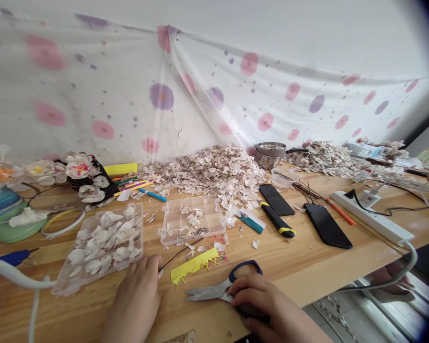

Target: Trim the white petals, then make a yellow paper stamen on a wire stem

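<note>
I have the left hand (136, 297) low at the near edge of the counter (329, 259), its fingertips brought together on the end of a thin dark wire (182, 253) that runs up and to the right across the wood. The right hand (260, 302) lies over a pair of scissors (214, 291) near the same edge. The blades point left toward the other hand, and one blue loop handle (246, 269) stands clear above the knuckles. I cannot tell from here whether those fingers are closed on the scissors, because the hand covers the lower handle.

Between the hands, just under the wire, lies a fringed yellow paper strip (193, 266). To the left of the left hand sits a clear compartment box (66, 281) packed with white petals (102, 243), and farther in is a second clear box (214, 209) holding loose scraps (191, 221). A heap of shredded petals (207, 174) rises along the far edge. Toward the right I see a black-and-yellow utility knife (277, 219), two black phones (327, 225) (276, 199), and a white power strip (372, 219). Paper flowers (78, 169) crowd the left end, with a blue glue gun (12, 259) near the left edge.
</note>
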The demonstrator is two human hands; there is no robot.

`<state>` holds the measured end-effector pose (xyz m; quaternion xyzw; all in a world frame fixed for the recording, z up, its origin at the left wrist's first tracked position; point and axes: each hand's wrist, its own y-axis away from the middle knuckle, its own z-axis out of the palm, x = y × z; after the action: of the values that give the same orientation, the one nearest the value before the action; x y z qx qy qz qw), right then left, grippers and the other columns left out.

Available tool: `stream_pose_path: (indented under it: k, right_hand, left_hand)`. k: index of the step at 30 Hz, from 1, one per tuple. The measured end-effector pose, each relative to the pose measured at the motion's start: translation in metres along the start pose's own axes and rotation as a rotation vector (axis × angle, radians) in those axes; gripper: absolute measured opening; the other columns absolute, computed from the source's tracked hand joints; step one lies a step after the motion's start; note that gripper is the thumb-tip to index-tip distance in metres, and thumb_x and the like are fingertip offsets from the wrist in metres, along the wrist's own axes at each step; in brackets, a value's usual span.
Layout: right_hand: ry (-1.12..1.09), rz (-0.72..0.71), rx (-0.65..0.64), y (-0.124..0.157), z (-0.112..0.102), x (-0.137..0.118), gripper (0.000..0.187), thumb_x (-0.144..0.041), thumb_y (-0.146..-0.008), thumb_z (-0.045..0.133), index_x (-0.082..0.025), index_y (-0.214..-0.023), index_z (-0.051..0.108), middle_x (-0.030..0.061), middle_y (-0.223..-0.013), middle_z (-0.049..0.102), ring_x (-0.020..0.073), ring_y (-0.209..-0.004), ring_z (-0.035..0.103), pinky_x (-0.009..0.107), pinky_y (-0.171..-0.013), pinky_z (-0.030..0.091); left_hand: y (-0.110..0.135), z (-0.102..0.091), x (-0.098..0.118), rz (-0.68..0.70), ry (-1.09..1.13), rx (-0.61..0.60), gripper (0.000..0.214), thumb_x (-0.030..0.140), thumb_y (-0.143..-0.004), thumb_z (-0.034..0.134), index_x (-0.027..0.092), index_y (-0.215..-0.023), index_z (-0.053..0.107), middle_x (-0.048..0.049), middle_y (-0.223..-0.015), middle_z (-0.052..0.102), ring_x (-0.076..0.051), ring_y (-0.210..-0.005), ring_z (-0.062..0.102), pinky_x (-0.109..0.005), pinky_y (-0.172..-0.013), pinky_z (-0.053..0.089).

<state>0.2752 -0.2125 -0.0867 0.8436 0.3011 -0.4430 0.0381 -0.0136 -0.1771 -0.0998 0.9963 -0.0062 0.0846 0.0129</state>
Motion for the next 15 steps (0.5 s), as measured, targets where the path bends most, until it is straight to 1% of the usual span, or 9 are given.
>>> stream_pose_path:
  k: [3, 5, 7, 11, 13, 15]
  right_hand:
    - [0.024, 0.084, 0.025, 0.007, -0.014, 0.007, 0.043, 0.000, -0.078, 0.058, -0.026, -0.110, 0.069, 0.0086, -0.121, 0.066, 0.0253, -0.117, 0.060, 0.041, -0.100, 0.051]
    - [0.061, 0.141, 0.030, 0.008, -0.020, 0.016, 0.040, -0.001, -0.082, 0.053, -0.025, -0.110, 0.068, 0.0090, -0.123, 0.065, 0.0243, -0.118, 0.059, 0.042, -0.102, 0.049]
    - [0.101, 0.163, 0.068, 0.005, -0.022, 0.027, 0.039, -0.002, -0.083, 0.050, -0.024, -0.110, 0.068, 0.0096, -0.123, 0.064, 0.0241, -0.117, 0.059, 0.043, -0.103, 0.048]
    - [0.200, 0.140, 0.226, -0.004, -0.016, 0.045, 0.031, -0.006, -0.087, 0.047, -0.020, -0.106, 0.067, 0.0134, -0.119, 0.065, 0.0270, -0.114, 0.059, 0.049, -0.100, 0.048]
    - [0.244, 0.123, 0.274, -0.010, -0.011, 0.045, 0.028, -0.009, -0.088, 0.049, -0.019, -0.108, 0.066, 0.0140, -0.120, 0.065, 0.0283, -0.116, 0.056, 0.052, -0.101, 0.046]
    - [0.258, 0.099, 0.294, -0.018, -0.006, 0.039, 0.027, -0.012, -0.089, 0.052, -0.020, -0.111, 0.065, 0.0130, -0.121, 0.064, 0.0284, -0.119, 0.054, 0.051, -0.102, 0.045]
  left_hand:
    - [-0.001, 0.003, -0.002, -0.031, 0.089, -0.018, 0.039, -0.007, -0.072, 0.032, 0.019, -0.089, 0.055, -0.0089, -0.096, 0.064, -0.025, -0.096, 0.061, -0.034, -0.084, 0.045]
    - [-0.002, 0.006, -0.005, -0.060, 0.157, -0.005, 0.037, -0.006, -0.071, 0.033, 0.020, -0.086, 0.054, -0.0094, -0.096, 0.063, -0.025, -0.096, 0.060, -0.035, -0.084, 0.045]
    - [-0.002, 0.009, -0.009, -0.076, 0.223, 0.031, 0.034, -0.004, -0.074, 0.033, 0.020, -0.086, 0.053, -0.0107, -0.099, 0.063, -0.026, -0.098, 0.060, -0.036, -0.086, 0.044]
    - [0.001, 0.013, -0.023, -0.068, 0.326, 0.133, 0.025, 0.007, -0.082, 0.034, 0.022, -0.085, 0.054, -0.0117, -0.100, 0.063, -0.027, -0.097, 0.061, -0.040, -0.087, 0.045]
    - [0.004, 0.012, -0.030, -0.078, 0.371, 0.193, 0.021, 0.015, -0.085, 0.035, 0.024, -0.085, 0.054, -0.0113, -0.099, 0.064, -0.028, -0.096, 0.061, -0.042, -0.086, 0.046]
    - [0.009, 0.009, -0.035, -0.098, 0.419, 0.262, 0.018, 0.024, -0.086, 0.038, 0.024, -0.088, 0.055, -0.0106, -0.099, 0.064, -0.029, -0.096, 0.062, -0.044, -0.086, 0.047]
